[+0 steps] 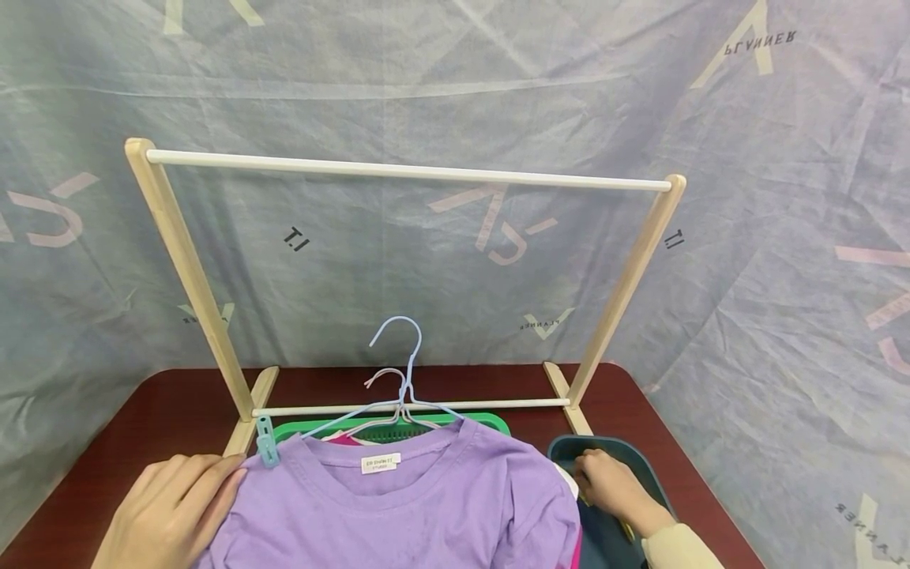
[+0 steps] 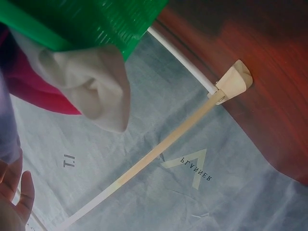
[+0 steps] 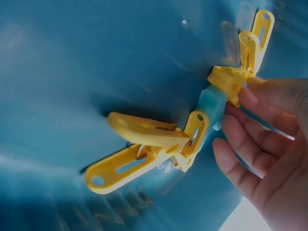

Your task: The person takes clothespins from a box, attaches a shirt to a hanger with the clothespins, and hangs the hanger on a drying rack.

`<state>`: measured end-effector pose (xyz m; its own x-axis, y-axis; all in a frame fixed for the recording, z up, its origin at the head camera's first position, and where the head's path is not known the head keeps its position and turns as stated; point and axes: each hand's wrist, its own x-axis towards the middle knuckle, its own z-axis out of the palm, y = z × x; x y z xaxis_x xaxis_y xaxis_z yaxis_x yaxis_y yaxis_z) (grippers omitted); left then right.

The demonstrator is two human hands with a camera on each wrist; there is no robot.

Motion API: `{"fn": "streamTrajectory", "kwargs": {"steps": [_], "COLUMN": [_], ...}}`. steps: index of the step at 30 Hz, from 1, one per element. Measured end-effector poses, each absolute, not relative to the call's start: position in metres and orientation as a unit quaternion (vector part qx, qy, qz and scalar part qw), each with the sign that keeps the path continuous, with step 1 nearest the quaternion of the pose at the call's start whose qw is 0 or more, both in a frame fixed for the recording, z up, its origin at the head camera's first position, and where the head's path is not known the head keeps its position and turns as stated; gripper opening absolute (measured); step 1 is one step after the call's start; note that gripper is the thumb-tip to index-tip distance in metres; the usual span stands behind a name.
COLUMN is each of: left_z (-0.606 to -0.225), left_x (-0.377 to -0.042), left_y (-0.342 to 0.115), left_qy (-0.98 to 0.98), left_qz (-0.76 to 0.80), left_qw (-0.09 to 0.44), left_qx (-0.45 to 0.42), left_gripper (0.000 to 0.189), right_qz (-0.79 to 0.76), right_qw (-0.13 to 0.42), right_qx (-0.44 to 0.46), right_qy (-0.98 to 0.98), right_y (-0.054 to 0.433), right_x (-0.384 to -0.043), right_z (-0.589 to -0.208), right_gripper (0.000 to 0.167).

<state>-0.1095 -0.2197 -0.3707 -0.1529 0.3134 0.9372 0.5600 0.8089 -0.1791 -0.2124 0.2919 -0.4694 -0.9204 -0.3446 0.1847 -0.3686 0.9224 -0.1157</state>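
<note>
At the lower left of the frame, our left hand (image 1: 171, 506) pinches the purple shirt (image 1: 398, 521) at its shoulder, likely to steady the cloth around the hanger. Just beside those fingers, a teal clip (image 1: 267, 442) sits upright on the same shoulder; we judge that it pins the fabric against slipping. The shirt spreads across the bottom centre, neckline towards us. From its collar rises the hook of a blue hanger (image 1: 407, 385), whose arms run into the shoulders and seem to give them their width. Behind it, a pale pink hanger (image 1: 389, 370) shows its smaller hook over the green basket (image 1: 498, 423), which the shirt mostly hides. The wooden rack (image 1: 408, 171) spans the middle of the frame, its top bar well above the hooks, presumably high so garments can hang freely.

At the lower right, our right hand (image 1: 611, 482) is down in the dark blue bin (image 1: 604, 541), which gathers loose clips within reach. The right wrist view shows thumb and forefinger at the upper yellow clip (image 3: 231, 79); we cannot tell whether they grip it or only touch it.
</note>
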Motion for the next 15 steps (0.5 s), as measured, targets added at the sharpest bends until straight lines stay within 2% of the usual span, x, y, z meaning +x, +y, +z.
{"fn": "streamTrajectory", "kwargs": {"steps": [15], "left_z": [-0.371], "left_x": [-0.109], "left_y": [-0.219], "left_qy": [-0.749], "left_qz": [-0.106], "left_qw": [0.586], "left_qx": [-0.29], "left_gripper": [0.041], "right_qz": [0.127], "right_qw": [0.079], "right_qx": [0.153], "right_qy": [-0.977], "right_y": [0.292], "right_x": [-0.215], "right_z": [-0.458], "right_gripper": [0.021]}}
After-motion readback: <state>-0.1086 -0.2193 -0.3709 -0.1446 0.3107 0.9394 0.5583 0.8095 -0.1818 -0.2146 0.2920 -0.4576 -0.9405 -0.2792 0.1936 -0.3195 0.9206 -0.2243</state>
